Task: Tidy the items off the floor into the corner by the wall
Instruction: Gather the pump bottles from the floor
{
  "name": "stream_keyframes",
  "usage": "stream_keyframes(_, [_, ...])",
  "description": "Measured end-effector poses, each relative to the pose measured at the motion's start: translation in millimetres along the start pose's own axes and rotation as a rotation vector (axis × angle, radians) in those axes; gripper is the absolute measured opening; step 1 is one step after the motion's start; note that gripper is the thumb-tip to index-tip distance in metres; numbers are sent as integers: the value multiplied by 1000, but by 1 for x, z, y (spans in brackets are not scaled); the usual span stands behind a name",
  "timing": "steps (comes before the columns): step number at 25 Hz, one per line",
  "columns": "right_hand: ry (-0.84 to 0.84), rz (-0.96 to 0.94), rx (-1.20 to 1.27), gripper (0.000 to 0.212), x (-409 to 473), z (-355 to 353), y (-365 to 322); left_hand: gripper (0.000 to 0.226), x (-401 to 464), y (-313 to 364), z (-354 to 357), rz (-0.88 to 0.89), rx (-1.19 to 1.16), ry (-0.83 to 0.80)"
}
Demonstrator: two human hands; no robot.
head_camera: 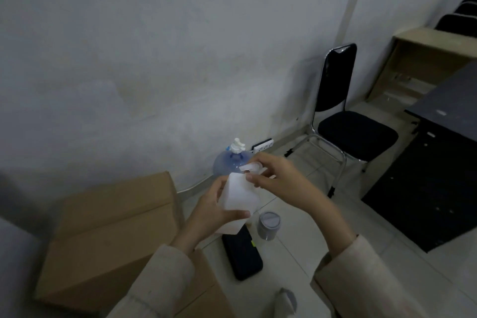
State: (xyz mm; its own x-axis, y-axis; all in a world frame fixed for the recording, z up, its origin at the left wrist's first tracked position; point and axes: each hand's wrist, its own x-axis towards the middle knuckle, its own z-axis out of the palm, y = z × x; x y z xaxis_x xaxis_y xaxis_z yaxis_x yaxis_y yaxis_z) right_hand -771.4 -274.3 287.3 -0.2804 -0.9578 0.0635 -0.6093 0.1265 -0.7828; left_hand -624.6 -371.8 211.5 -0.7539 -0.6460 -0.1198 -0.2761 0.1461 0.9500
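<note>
I hold a white plastic bottle (238, 195) up in front of me, above the floor. My left hand (214, 208) grips its body from the left, thumb across the front. My right hand (273, 174) pinches the white cap or flap at its top. Below the bottle, on the tiled floor, lie a black flat case (244, 255) and a small grey-lidded clear jar (268, 224). A blue water jug with a white pump (229, 160) stands against the wall behind the bottle.
A large cardboard box (108, 230) sits on the floor at left. A black metal-framed chair (346, 121) stands by the wall, with a white power strip (263, 144) beside it. A dark desk (438, 162) fills the right. A grey object (287, 299) lies near the bottom edge.
</note>
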Motion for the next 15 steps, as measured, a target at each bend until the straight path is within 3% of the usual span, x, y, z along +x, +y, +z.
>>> stream_keyframes(9, [-153, -17, -76, 10, 117, -95, 104, 63, 147, 13, 73, -92, -92, 171])
stream_keyframes(15, [-106, 108, 21, 6, 172, -109, 174, 38, 216, 2, 90, -152, -154, 226])
